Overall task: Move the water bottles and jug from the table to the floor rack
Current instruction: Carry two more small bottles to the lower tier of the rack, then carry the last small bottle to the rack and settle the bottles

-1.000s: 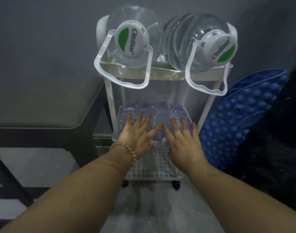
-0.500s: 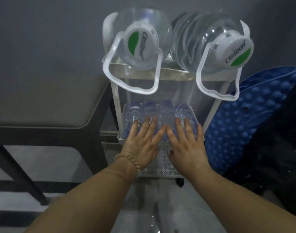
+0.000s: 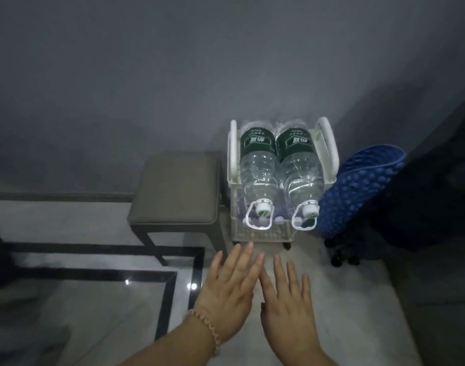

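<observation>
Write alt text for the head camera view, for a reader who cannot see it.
Two large water jugs, the left jug and the right jug, lie side by side on top of a white floor rack, caps toward the camera. Both hands, left hand and right hand, are open and empty above the floor. A grey stool stands left of the rack.

hands: left (image 3: pixel 227 294), right (image 3: pixel 287 302) flat, empty | jugs (image 3: pixel 257 165) lying on rack (image 3: pixel 232 154)

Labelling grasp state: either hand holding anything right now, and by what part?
Nothing held. Left hand and right hand are open, fingers spread, short of the rack.
</observation>
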